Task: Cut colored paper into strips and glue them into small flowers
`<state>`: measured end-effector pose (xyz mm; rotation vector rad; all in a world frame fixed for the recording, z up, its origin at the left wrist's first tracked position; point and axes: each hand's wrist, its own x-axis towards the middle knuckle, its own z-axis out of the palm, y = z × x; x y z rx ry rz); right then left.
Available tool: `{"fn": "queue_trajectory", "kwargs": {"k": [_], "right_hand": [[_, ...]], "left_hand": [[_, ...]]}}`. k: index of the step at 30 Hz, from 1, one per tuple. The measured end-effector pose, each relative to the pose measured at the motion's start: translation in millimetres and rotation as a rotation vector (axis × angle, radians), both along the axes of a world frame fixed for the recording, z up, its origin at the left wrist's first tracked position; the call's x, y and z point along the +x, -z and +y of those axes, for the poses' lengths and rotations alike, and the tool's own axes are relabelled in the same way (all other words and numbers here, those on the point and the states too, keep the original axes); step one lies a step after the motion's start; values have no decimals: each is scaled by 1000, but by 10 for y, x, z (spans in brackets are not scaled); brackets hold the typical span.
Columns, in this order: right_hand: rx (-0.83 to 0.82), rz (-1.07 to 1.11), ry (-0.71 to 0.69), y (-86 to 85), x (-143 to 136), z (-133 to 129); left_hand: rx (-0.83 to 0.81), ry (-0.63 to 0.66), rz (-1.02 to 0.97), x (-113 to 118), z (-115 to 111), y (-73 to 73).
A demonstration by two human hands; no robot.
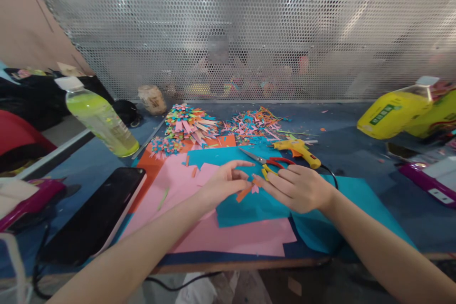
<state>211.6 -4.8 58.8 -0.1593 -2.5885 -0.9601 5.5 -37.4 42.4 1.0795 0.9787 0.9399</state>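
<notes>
From my remote seat, I look down on a dark blue tabletop (347,142). Its near edge carries a large pink paper sheet (178,185), overlapped by a bright blue paper sheet (252,213). On the left, toward the near corner, a black rectangular phone (96,213) lies flat; beyond it, near the left edge, stands a clear plastic bottle with yellow-green liquid (103,118). Toward the far edge I see a layered cone of multicoloured paper strips (190,126) beside a loose heap of coloured paper clippings (254,123). My left hand (228,180) and right hand (294,187) meet above the blue sheet. Past them lies a yellow glue gun (299,148). Scissors with red and yellow handles (252,156) sit against my right hand, blades toward the far left. My right fingers pinch a small orange and pink paper piece (255,189) between both hands; my left fingers curl beside it, their grip unclear to me.
</notes>
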Motion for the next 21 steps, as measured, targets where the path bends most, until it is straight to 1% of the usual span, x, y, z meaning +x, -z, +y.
{"fn": "queue_trajectory", "kwargs": {"k": [2, 4, 7, 9, 12, 15, 18, 20, 21], "right_hand": [[-30, 3, -3, 1, 0, -3], [-44, 15, -7, 8, 3, -2], [-23, 32, -12, 16, 9, 1], [-11, 41, -21, 13, 11, -2], [-11, 56, -44, 5, 6, -10], [-20, 62, -45, 5, -6, -19], [-33, 82, -48, 11, -10, -16], [-46, 128, -51, 16, 9, 7], [-53, 163, -32, 19, 27, 28]], "left_hand": [[26, -5, 7, 3, 6, 14], [12, -7, 3, 6, 7, 10], [-93, 28, -46, 7, 8, -14], [-150, 29, -66, 6, 10, -20], [-113, -9, -43, 5, 8, -12], [-53, -8, -58, 5, -5, -13], [-55, -7, -106, 5, -14, -30], [-74, -7, -148, 2, -13, -35], [-80, -9, -170, 0, -9, -34]]}}
